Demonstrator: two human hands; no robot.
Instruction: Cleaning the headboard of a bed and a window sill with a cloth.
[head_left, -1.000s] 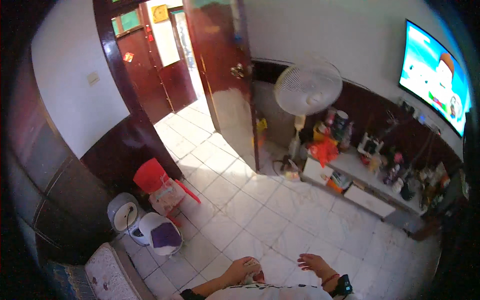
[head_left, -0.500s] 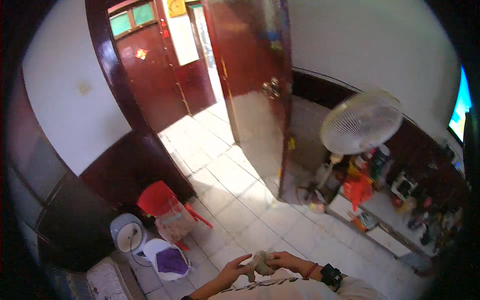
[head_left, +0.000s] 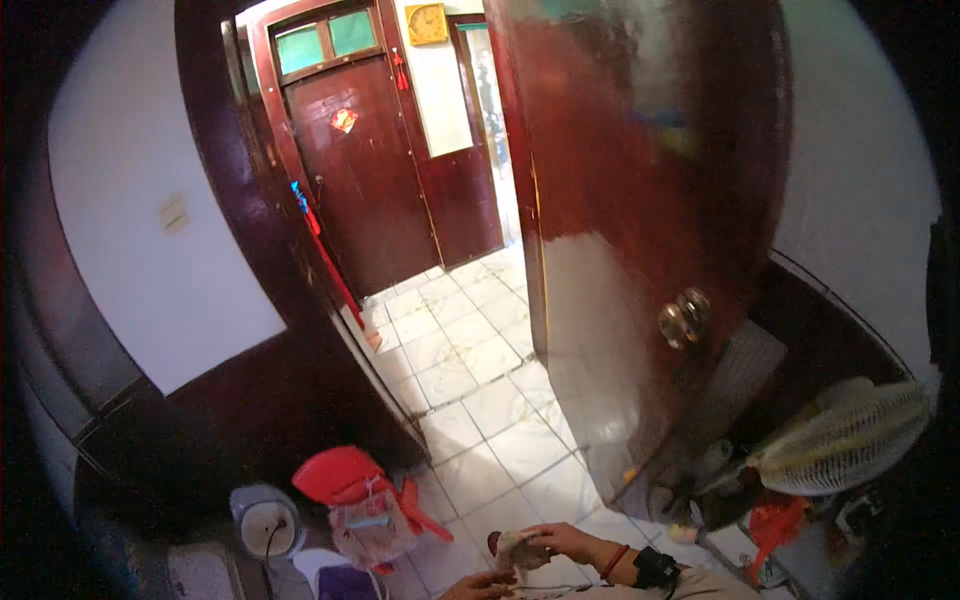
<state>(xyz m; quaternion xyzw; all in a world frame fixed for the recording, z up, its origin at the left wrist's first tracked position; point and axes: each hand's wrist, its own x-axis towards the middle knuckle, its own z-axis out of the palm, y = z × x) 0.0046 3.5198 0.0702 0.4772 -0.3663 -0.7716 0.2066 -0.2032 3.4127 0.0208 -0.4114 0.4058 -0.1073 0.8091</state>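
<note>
Pale crumpled item (head_left: 524, 556), cloth-like but too blurred to identify, sits low in view, just above the lower edge, between the two hands. Right hand (head_left: 566, 544) comes in over its right side, fingers bent onto it with little gap; looks like the main hold. Left hand (head_left: 480, 587) is lower, fingertips at the item's lower left, palm cut off by frame; can't make out whether it pinches or only touches. Small dark red patch (head_left: 493, 543) shows at the item's upper left; can't say if attached.

For handling it well, my judgement: steady with the right, light pressure, since it looks soft and could fold or slip; left fingertips support from below rather than tug. Tilting the head down would help, as the work sits half out of frame. Red chair (head_left: 345, 478) is off left, well apart from the hands.
</note>
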